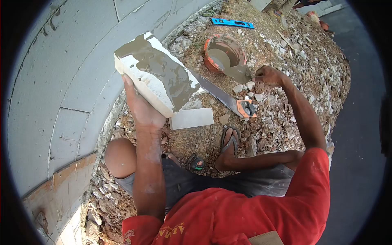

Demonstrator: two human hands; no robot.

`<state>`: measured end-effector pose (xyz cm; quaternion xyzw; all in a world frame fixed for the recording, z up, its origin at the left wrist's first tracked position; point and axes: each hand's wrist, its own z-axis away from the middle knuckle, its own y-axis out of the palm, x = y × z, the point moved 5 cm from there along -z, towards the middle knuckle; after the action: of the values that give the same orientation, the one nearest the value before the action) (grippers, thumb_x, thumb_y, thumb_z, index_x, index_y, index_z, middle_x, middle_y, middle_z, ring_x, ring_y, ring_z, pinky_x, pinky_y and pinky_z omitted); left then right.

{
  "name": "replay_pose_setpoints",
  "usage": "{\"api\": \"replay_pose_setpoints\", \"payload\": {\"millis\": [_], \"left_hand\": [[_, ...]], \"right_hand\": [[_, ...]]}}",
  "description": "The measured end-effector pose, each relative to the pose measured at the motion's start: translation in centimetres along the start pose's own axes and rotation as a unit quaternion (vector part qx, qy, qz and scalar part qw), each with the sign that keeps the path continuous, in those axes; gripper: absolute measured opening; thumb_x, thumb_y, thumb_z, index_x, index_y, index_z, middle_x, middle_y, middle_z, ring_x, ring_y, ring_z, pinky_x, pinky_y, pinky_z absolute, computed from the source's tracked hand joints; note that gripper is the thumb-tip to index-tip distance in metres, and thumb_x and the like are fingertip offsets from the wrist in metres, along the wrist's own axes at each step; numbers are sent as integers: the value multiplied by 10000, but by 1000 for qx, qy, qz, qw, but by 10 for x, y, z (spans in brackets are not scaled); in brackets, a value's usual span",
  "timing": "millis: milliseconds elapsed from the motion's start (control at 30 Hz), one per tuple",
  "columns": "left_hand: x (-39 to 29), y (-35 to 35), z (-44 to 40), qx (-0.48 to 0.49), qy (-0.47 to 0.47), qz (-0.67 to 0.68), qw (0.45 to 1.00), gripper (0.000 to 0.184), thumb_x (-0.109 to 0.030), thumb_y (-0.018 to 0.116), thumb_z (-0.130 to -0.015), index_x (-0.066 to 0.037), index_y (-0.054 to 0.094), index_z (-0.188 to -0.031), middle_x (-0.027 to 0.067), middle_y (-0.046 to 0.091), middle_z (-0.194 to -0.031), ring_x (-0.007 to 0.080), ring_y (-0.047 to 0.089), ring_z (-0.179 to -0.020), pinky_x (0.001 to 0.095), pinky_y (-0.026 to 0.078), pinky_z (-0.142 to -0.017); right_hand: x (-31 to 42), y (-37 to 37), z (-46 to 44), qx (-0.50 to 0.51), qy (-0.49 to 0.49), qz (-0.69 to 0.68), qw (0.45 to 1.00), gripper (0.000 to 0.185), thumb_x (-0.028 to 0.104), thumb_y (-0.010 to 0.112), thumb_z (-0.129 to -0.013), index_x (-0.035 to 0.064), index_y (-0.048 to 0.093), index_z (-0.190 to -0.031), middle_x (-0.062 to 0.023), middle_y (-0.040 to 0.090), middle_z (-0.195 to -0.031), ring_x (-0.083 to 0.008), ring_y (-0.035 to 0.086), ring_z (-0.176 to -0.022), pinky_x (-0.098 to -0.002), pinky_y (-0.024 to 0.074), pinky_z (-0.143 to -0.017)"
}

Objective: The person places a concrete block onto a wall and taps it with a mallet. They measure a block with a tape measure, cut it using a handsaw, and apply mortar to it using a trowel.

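My left hand [146, 108] supports a pale lightweight concrete block [145, 92] from below and along its near side, tilted up beside the block wall. Wet grey mortar [163, 71] covers much of the block's upper face, with white patches showing. In my right hand [269, 76], closed round a mostly hidden handle, is a trowel [239, 74] smeared with mortar. Its blade lies at the near rim of an orange bucket [210, 65], which holds grey mortar. A handsaw [220, 94] with an orange-and-black handle lies on the ground, its far end hidden behind the block.
A grey block wall [67, 87] rises along the left. On the rubble stand a small cut block piece [192, 119] and a blue spirit level [232, 23]. A small dark-and-green object [197, 163] lies by my sandalled foot [230, 141]. Part of another person shows at the top right.
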<state>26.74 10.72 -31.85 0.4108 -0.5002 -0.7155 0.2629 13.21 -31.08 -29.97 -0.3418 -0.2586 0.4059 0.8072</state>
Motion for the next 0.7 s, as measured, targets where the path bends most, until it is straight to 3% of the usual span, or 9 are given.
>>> {"api": "replay_pose_setpoints", "payload": {"millis": [100, 200, 267, 300, 367, 500, 567, 600, 700], "left_hand": [[-5, -6, 1, -25, 20, -21, 999, 661, -582, 381, -1028, -115, 370, -1495, 105, 496, -1427, 292, 507, -1285, 465, 423, -1083], [-7, -13, -2, -37, 35, -27, 998, 643, -576, 412, -1020, -121, 396, -1473, 101, 507, -1395, 289, 514, -1266, 461, 430, -1072], [-5, -12, -3, -29, 33, -11, 999, 624, -568, 417, -1022, -122, 409, -1460, 93, 517, -1377, 278, 525, -1252, 454, 439, -1063], [-4, -10, -4, -25, 35, -14, 999, 617, -564, 417, -1023, -123, 414, -1455, 88, 526, -1366, 274, 531, -1243, 453, 444, -1058], [-4, -8, -5, -22, 39, -17, 999, 610, -561, 417, -1025, -125, 419, -1450, 82, 534, -1355, 270, 538, -1235, 451, 448, -1053], [0, -8, -8, -43, 32, -10, 999, 621, -545, 425, -1032, -101, 405, -1466, 93, 549, -1376, 270, 551, -1240, 447, 451, -1060], [3, -9, -11, -47, 26, -5, 999, 619, -542, 428, -1032, -101, 407, -1465, 95, 551, -1372, 270, 552, -1238, 448, 450, -1061], [5, -10, -13, -41, 22, 9, 999, 617, -541, 429, -1032, -102, 408, -1464, 96, 554, -1368, 270, 553, -1237, 448, 449, -1061], [13, -11, -19, -50, 14, 37, 998, 614, -539, 430, -1032, -102, 411, -1463, 98, 558, -1361, 271, 555, -1235, 447, 448, -1062]], "right_hand": [[50, -10, -15, 34, -11, 143, 989, 391, 365, 656, -948, -21, 714, -925, -87, 681, -731, -186, 604, -624, -378, 483, -581], [78, -11, -43, 16, -38, 115, 993, 416, 381, 643, -957, -26, 707, -905, -91, 668, -722, -190, 600, -630, -409, 463, -592], [88, -25, -58, -94, -71, -32, 993, 435, 392, 628, -966, -34, 706, -930, -96, 660, -717, -190, 607, -638, -424, 467, -601], [93, -29, -56, -95, -72, -30, 992, 435, 392, 628, -966, -34, 706, -930, -96, 660, -717, -190, 607, -638, -424, 467, -601], [101, -42, -53, -103, -52, -46, 992, 366, 323, 623, -961, -22, 710, -1043, -101, 677, -749, -210, 642, -661, -377, 522, -612], [93, -41, -13, -10, -3, 75, 997, 381, 353, 634, -949, -19, 705, -989, -125, 667, -741, -198, 638, -644, -408, 496, -608], [105, -31, 13, 13, 7, 212, 977, 363, 335, 631, -934, -19, 704, -974, -162, 687, -778, -261, 669, -668, -428, 515, -640], [98, -24, 15, 11, 10, 242, 970, 437, 372, 612, -888, -29, 714, -1029, -246, 709, -999, -398, 690, -949, -480, 538, -830], [96, -7, 14, -37, 39, 261, 964, 395, 298, 562, -896, -36, 707, -1049, -271, 699, -1041, -398, 681, -1030, -475, 541, -885]]}}
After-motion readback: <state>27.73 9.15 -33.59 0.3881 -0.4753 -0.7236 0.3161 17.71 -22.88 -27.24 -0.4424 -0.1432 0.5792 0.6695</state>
